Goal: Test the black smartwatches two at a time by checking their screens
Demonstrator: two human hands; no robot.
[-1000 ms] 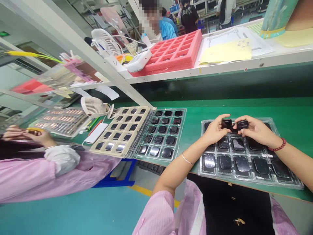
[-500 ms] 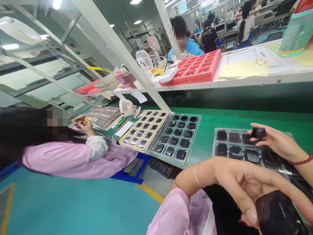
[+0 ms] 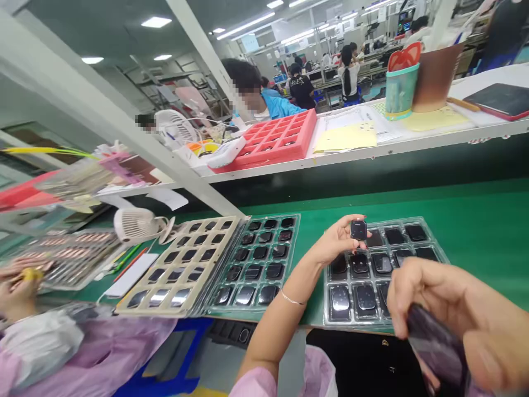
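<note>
Two hands work over the green bench (image 3: 475,248), each gripping a dark, glossy, rounded-square piece. The left hand (image 3: 335,243), with a thin bangle on its wrist, is raised, with its thumb and fingertips pinched on one piece (image 3: 359,230). That piece hovers just above the far left part of a clear blister tray (image 3: 325,298). The right hand (image 3: 442,309) is much nearer the camera at the lower right, curled closed around a second piece (image 3: 436,347), which is tilted and partly hidden by the fingers.

The tray lies at the right of the bench, with similar dark pieces sitting in rows in its cells, some of them catching the light. Just left of it is a second clear blister tray (image 3: 294,259) holding more of these pieces, edge to edge with a cream tray (image 3: 144,310) that has its own grid of dark pieces. Further left stand a white desk fan (image 3: 136,225) and a tray of copper-coloured strips (image 3: 70,259), near a co-worker's hand (image 3: 16,284) holding something yellow. On the far shelf (image 3: 372,149) are a red foam tray (image 3: 264,162), yellow paper (image 3: 345,138) and a teal cup (image 3: 400,91).
</note>
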